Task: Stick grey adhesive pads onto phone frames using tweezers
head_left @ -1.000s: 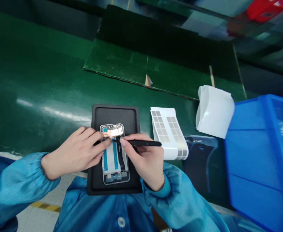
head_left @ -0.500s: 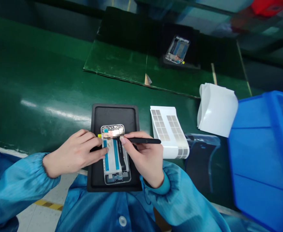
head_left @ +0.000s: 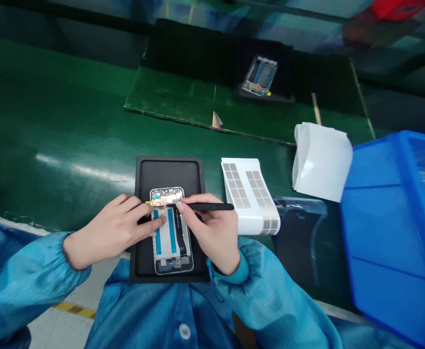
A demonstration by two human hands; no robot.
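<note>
2 hands (head_left: 116, 229) (head_left: 217, 230), 1 blk tool (head_left: 212, 207), 1 phone (head_left: 165, 237), 1 bkgd phone (head_left: 260, 76)

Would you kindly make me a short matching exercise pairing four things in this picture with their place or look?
Things:
1. black tool
2. nearer opened phone
3. bin
4. sheet

Descriptions:
A. white with grey squares
B. blue, at the right edge of the picture
C. in the right hand's grip
D. on the near black tray

Pairs: 1-C, 2-D, 3-B, 4-A
</note>
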